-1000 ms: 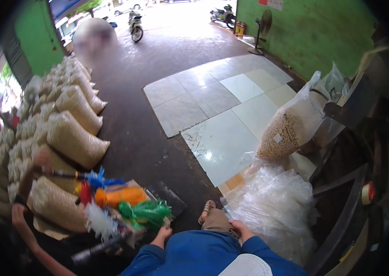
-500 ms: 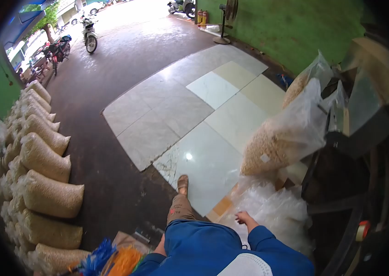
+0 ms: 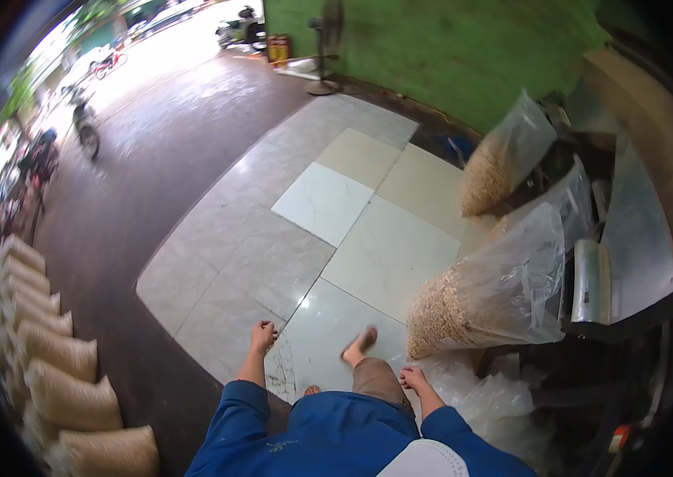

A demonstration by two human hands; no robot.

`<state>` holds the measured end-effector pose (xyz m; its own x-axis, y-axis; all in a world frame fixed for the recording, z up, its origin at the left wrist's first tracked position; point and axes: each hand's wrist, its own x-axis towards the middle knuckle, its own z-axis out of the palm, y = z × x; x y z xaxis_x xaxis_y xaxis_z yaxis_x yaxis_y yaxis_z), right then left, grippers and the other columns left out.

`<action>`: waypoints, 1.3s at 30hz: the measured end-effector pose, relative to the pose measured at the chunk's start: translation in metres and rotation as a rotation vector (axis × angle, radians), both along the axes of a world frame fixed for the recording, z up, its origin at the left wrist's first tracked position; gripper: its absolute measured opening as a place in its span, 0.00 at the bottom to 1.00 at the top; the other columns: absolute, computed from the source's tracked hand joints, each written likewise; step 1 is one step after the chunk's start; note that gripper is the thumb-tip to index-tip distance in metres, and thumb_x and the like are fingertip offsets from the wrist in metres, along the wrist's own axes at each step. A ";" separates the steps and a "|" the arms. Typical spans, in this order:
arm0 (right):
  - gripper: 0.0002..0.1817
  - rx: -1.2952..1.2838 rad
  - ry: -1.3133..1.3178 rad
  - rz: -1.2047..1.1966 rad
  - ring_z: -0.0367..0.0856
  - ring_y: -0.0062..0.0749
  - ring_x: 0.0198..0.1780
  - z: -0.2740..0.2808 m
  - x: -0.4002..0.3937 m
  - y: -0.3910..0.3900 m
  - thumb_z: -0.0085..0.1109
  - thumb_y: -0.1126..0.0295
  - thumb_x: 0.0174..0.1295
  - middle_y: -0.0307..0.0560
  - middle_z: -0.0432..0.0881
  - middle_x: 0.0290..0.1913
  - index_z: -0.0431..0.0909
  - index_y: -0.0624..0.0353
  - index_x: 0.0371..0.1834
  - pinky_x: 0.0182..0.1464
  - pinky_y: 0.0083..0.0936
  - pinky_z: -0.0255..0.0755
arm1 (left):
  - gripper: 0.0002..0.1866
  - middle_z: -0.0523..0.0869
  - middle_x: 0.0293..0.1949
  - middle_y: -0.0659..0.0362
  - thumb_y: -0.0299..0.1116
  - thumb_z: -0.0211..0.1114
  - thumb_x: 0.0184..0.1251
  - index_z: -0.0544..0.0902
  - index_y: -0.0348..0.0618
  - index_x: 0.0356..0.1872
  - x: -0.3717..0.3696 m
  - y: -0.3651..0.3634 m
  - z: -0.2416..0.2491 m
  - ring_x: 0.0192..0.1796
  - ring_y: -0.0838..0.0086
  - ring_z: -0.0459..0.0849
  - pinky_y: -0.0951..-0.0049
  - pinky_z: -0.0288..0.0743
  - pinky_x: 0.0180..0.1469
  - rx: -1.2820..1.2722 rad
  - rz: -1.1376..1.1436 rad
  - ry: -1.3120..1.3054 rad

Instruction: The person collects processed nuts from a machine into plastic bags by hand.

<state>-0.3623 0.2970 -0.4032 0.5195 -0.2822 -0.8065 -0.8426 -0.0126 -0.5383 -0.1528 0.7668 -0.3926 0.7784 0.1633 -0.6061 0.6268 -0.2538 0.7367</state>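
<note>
My left hand (image 3: 264,337) hangs in the air above the tiled floor, with its fingers loosely curled in and nothing visible in them. Out in front of my right hip, my right hand (image 3: 412,378) has its fingers folded as well, and I see no object in it. Nearest to that hand are a heap of clear plastic bags (image 3: 475,401) and a large clear bag of pale, grain-like pieces (image 3: 441,312). Neither hand appears to touch anything.
Full sacks (image 3: 74,393) stand stacked along the left. A second part-filled bag (image 3: 489,176) stands by the dark bench (image 3: 630,310), which carries a roll of clear film (image 3: 588,282). Pale tiles (image 3: 388,254) cover the floor. A fan (image 3: 322,86) and motorbikes (image 3: 86,127) are farther off.
My view has turned to the right and I have stepped forward. My left hand has swung out from beside my body into view. The blue and orange bundles have left the view.
</note>
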 end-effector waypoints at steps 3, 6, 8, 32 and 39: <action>0.07 0.030 -0.085 0.023 0.75 0.22 0.24 -0.055 0.073 -0.024 0.59 0.65 0.59 0.37 0.79 0.25 0.81 0.56 0.34 0.26 0.23 0.70 | 0.15 0.83 0.34 0.52 0.38 0.55 0.68 0.74 0.38 0.48 0.100 -0.073 0.012 0.27 0.69 0.81 0.68 0.75 0.26 -0.195 0.000 -0.079; 0.08 -0.026 -0.284 -0.193 0.74 0.21 0.24 -0.063 0.172 -0.067 0.59 0.65 0.58 0.37 0.79 0.25 0.80 0.56 0.35 0.26 0.22 0.69 | 0.11 0.82 0.29 0.53 0.34 0.55 0.68 0.74 0.40 0.45 0.146 -0.117 -0.028 0.24 0.72 0.80 0.75 0.71 0.20 -0.241 -0.064 0.074; 0.09 0.112 -0.212 -0.264 0.74 0.21 0.23 -0.029 0.233 -0.106 0.58 0.65 0.59 0.37 0.79 0.26 0.79 0.57 0.38 0.25 0.21 0.69 | 0.08 0.83 0.31 0.53 0.35 0.53 0.69 0.75 0.42 0.40 0.155 -0.144 -0.030 0.25 0.68 0.82 0.72 0.73 0.20 -0.225 -0.133 0.320; 0.18 -0.289 -0.048 -0.623 0.83 0.37 0.42 -0.005 0.645 -0.470 0.58 0.62 0.56 0.53 0.85 0.39 0.81 0.60 0.47 0.40 0.36 0.78 | 0.13 0.82 0.31 0.51 0.35 0.55 0.64 0.76 0.39 0.46 0.963 -0.769 -0.057 0.23 0.70 0.80 0.69 0.71 0.19 0.027 -0.704 0.327; 0.18 0.022 -0.037 -0.878 0.80 0.33 0.24 -0.017 0.794 -0.626 0.61 0.60 0.52 0.49 0.82 0.27 0.81 0.62 0.41 0.24 0.27 0.75 | 0.13 0.84 0.33 0.56 0.36 0.54 0.68 0.77 0.42 0.48 1.050 -1.100 0.105 0.29 0.76 0.81 0.78 0.74 0.30 -0.409 -1.029 -0.105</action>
<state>0.4316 -0.3288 -0.4200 0.1479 -0.5763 -0.8037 -0.5254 0.6427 -0.5575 0.8977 -0.3329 -0.2874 0.4779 -0.7870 -0.3902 0.1864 -0.3432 0.9206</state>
